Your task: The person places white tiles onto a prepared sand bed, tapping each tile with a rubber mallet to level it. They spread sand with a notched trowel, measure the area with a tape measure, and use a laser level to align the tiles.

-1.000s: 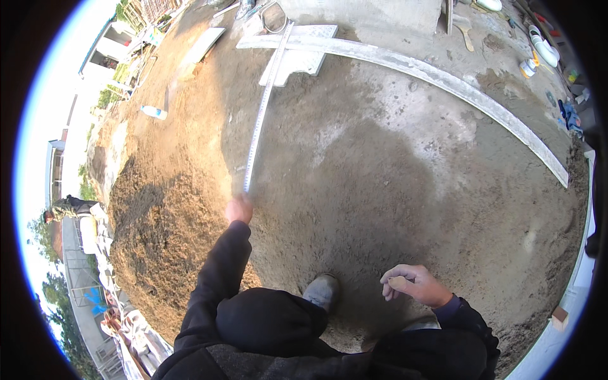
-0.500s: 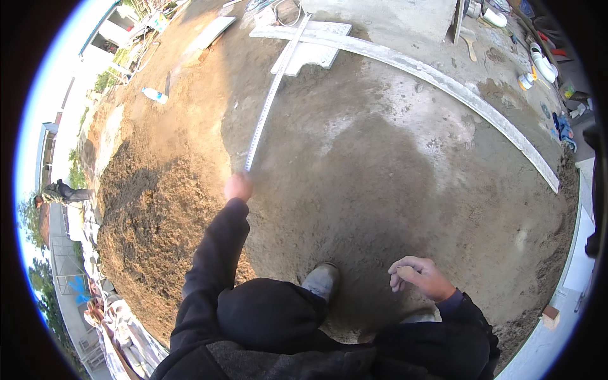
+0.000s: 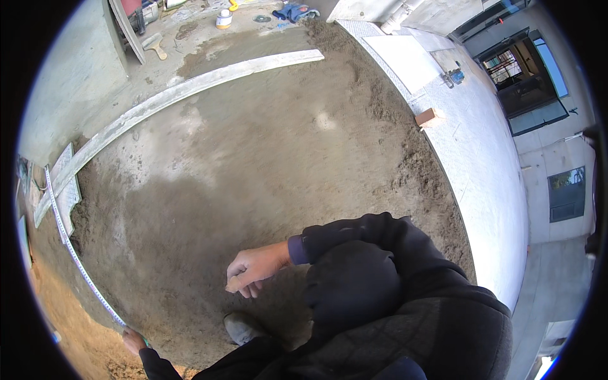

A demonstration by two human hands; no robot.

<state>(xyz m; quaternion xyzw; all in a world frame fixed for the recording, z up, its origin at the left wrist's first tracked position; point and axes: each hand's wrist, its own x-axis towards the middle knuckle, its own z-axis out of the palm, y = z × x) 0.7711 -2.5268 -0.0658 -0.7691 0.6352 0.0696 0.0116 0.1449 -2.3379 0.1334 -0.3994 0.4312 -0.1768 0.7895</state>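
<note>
My left hand (image 3: 133, 342), low at the left edge of the bare ground, is closed round a tape measure. A bit of green shows beside its fingers. The tape's white blade (image 3: 87, 277) runs from this hand up to a long pale straightedge (image 3: 161, 96) and a light slab piece (image 3: 66, 180) under its near end. Over the grey ground (image 3: 253, 171), my right hand (image 3: 258, 269) hangs with fingers curled and the thumb pressed in. Its thumb tip looks dusty; whatever it holds, if anything, cannot be made out.
A white sheet-covered ledge (image 3: 472, 164) borders the ground at the right, bearing a reddish block (image 3: 430, 118) and a blue tool (image 3: 453, 77). A brush (image 3: 155, 47), a white tub (image 3: 223, 19) and a blue cloth (image 3: 296, 12) lie at the back. My shoe (image 3: 244, 328) stands below.
The view has swung to the right, bringing in the ledge and building wall. Both hands now appear further left in it. My left hand still grips the tape measure; the right stays curled.
</note>
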